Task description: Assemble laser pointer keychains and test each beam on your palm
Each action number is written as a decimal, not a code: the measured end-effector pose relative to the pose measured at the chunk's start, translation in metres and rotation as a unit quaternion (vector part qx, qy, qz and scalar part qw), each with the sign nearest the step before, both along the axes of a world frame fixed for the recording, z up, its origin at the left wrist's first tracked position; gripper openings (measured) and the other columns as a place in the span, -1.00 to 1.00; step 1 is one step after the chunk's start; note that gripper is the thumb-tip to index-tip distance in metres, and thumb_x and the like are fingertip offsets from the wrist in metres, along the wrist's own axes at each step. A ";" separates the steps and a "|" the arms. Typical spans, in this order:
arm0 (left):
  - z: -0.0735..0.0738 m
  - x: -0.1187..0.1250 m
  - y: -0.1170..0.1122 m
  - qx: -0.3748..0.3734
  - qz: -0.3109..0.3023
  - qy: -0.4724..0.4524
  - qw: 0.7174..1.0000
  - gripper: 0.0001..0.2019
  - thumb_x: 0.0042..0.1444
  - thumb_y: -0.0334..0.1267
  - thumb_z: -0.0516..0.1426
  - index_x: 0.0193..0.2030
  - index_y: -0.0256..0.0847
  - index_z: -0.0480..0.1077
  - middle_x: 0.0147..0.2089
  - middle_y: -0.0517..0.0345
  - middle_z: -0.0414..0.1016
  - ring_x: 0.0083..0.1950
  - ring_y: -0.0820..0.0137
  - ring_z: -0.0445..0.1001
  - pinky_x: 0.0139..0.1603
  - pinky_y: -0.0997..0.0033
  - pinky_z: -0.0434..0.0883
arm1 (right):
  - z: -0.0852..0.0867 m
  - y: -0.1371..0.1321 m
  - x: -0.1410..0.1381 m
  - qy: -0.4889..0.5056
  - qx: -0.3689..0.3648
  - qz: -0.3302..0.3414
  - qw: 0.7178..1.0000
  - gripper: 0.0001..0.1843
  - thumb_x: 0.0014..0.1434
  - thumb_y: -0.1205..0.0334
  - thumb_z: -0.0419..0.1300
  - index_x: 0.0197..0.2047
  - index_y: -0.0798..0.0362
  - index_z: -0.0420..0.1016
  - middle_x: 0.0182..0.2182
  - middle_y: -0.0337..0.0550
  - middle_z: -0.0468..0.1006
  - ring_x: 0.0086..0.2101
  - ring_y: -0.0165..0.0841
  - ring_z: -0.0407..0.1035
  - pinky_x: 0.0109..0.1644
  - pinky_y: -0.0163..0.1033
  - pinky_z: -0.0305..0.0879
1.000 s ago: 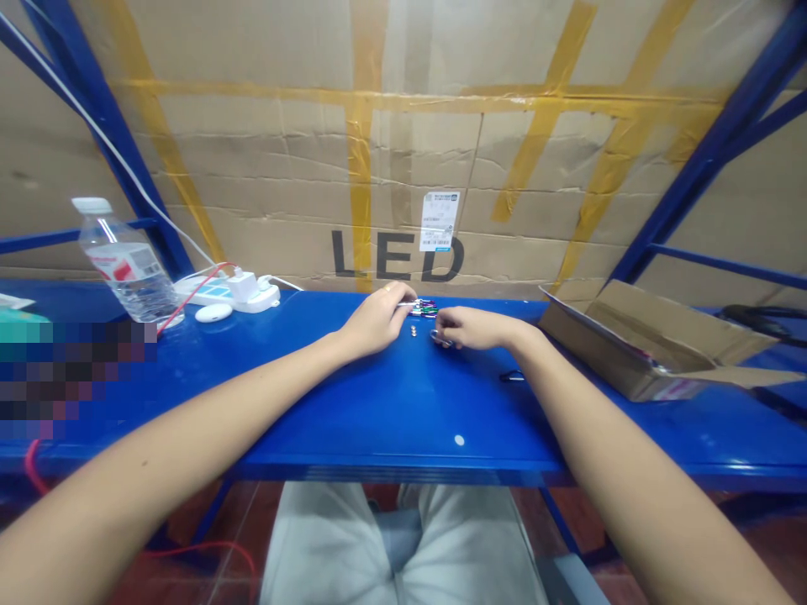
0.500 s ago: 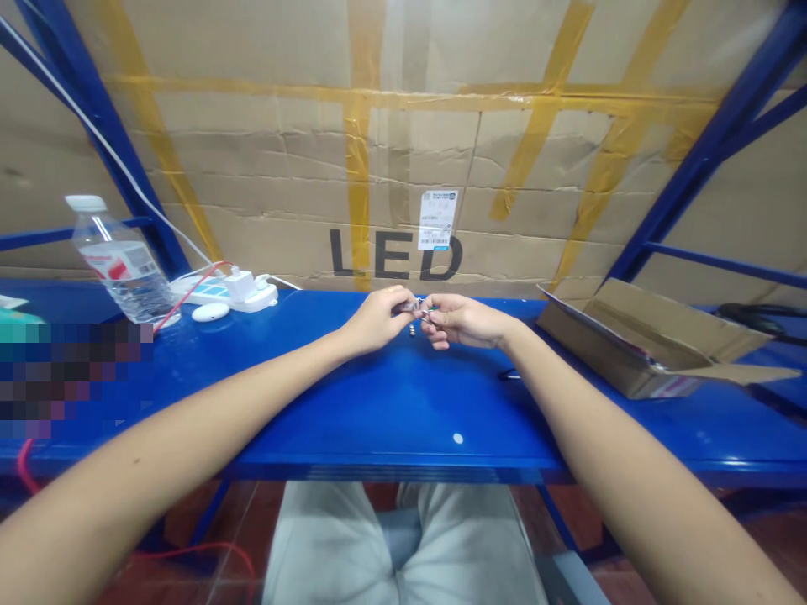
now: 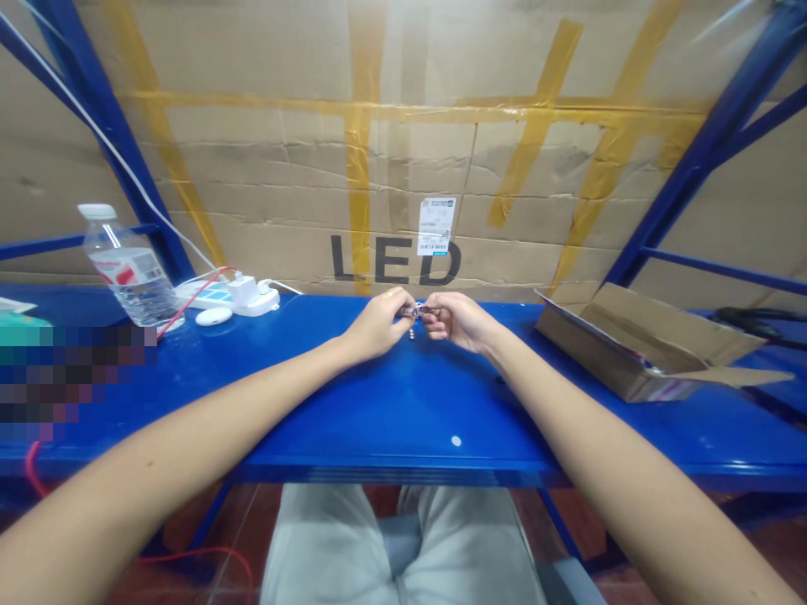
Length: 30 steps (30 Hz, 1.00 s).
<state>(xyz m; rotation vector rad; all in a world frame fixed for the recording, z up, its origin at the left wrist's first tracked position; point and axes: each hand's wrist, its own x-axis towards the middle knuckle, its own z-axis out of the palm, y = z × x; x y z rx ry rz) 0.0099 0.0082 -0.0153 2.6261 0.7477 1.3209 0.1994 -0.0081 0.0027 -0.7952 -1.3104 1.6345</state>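
Above the blue table (image 3: 391, 412), my left hand (image 3: 378, 323) pinches a small shiny metal piece (image 3: 417, 311) between thumb and fingers. From the other side, my right hand (image 3: 459, 321) is closed at the same piece, its fingertips pressed together and the other fingers curled. Whether the right fingers grip the piece itself or a separate small part cannot be made out. Just below the fingertips shows a short row of tiny shiny beads or metal bits (image 3: 412, 334); I cannot tell if it hangs or lies on the table. The fingers hide most of the piece.
An open cardboard box (image 3: 636, 353) stands at the right. On the left are a water bottle (image 3: 132, 269), a white power strip (image 3: 208, 294) with plugs, and a white round-edged case (image 3: 213, 317). A white disc (image 3: 456, 441) lies near the front edge. Behind rises a taped cardboard wall (image 3: 283, 193).
My right hand has turned slightly and its fingers have curled in closer to the metal piece. My left hand keeps its pinch. The camera view has shifted a little.
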 end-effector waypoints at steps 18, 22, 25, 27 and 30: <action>-0.001 0.000 0.002 -0.100 0.021 0.000 0.995 -0.90 0.18 -0.30 0.11 -0.22 -0.17 0.23 -0.29 0.16 0.42 -0.30 0.39 0.38 -0.26 0.35 0.32 | -0.006 0.005 -0.001 -0.258 0.269 -0.134 0.919 -0.85 0.04 0.35 0.11 -0.45 -0.01 0.18 -0.65 -0.35 0.20 -0.59 -0.45 0.07 -0.50 -0.29 -0.01; 0.006 -0.002 -0.003 -0.111 0.034 0.006 0.993 -0.86 0.23 -0.29 0.07 -0.13 -0.16 0.16 -0.26 0.13 0.40 -0.31 0.39 0.38 -0.28 0.34 0.31 | -0.006 0.007 0.004 -0.386 0.401 -0.202 0.806 -0.85 0.09 0.36 0.08 -0.45 -0.01 0.16 -0.57 -0.28 0.28 -0.49 -0.39 0.14 -0.40 -0.25 0.01; 0.012 -0.003 -0.006 -0.075 0.028 0.030 0.996 -0.97 0.27 -0.32 0.03 -0.18 -0.17 0.21 -0.24 0.09 0.43 -0.23 0.33 0.42 -0.21 0.29 0.33 | -0.004 0.003 0.004 -0.423 0.437 -0.203 0.767 -0.86 0.16 0.36 0.03 -0.41 -0.01 0.14 -0.53 -0.23 0.32 -0.47 -0.35 0.18 -0.35 -0.22 0.01; 0.013 -0.003 -0.007 -0.047 0.027 0.042 0.998 -0.99 0.27 -0.34 0.04 -0.19 -0.18 0.26 -0.23 0.07 0.46 -0.21 0.32 0.43 -0.18 0.28 0.34 | -0.002 -0.001 0.003 -0.433 0.451 -0.199 0.755 -0.86 0.18 0.37 0.01 -0.38 -0.02 0.14 -0.49 -0.18 0.36 -0.44 -0.31 0.22 -0.33 -0.21 0.02; 0.012 -0.003 -0.007 -0.005 0.038 0.054 0.998 -0.95 0.25 -0.37 0.06 -0.17 -0.21 0.32 -0.19 0.05 0.48 -0.16 0.31 0.45 -0.11 0.28 0.37 | 0.000 -0.005 0.002 -0.445 0.461 -0.190 0.744 -0.85 0.20 0.40 0.00 -0.36 -0.02 0.13 -0.45 -0.11 0.40 -0.41 -0.28 0.25 -0.30 -0.20 0.04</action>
